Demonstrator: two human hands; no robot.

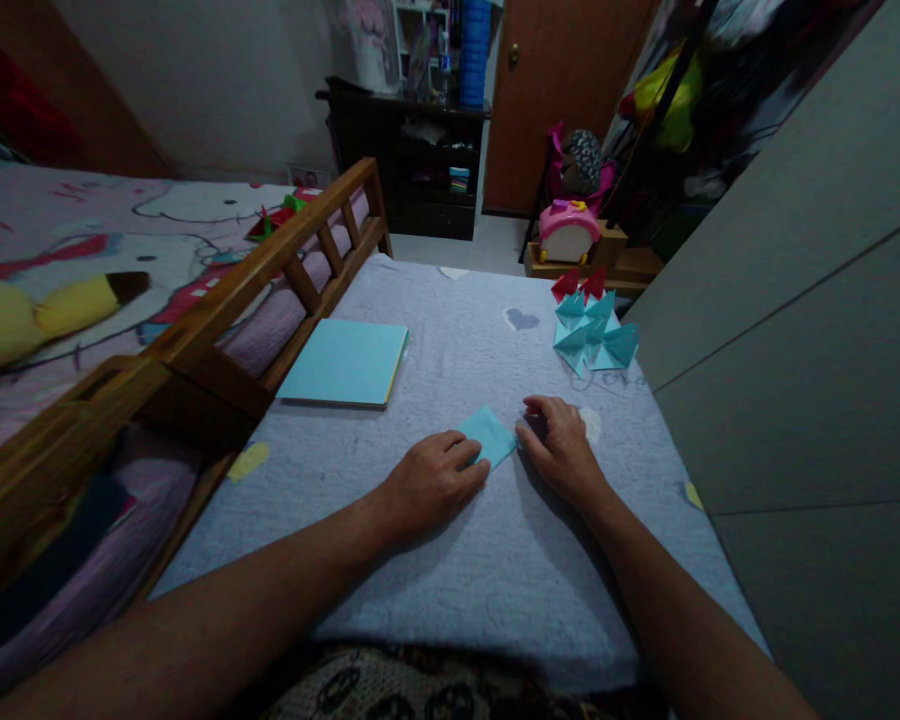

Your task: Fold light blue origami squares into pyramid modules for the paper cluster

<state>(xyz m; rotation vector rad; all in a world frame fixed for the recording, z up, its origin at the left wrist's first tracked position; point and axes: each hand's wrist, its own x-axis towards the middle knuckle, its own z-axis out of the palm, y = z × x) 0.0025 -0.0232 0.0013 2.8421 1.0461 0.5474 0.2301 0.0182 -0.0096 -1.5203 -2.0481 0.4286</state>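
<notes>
A small light-blue square of folded paper (pixel 489 434) lies on the cloth-covered surface, turned like a diamond. My left hand (pixel 435 480) rests on its left side, with the fingers over the paper and pressing it down. Just off the paper's right corner is my right hand (pixel 562 445), its thumb and forefinger apart and nothing visible between them. Whether the right thumb touches the corner I cannot tell. Up and to the left sits a stack of light-blue paper sheets (pixel 349 360). Several folded light-blue paper figures (pixel 592 335) stand at the far right, with red ones (pixel 579 284) behind.
A wooden bed rail (pixel 270 270) runs along the left, with a bed and a yellow plush toy (pixel 45 315) beyond it. A pale cabinet (pixel 817 330) borders the right. Past the far edge are a dark shelf (pixel 420 165) and a pink-and-white toy case (pixel 568 232).
</notes>
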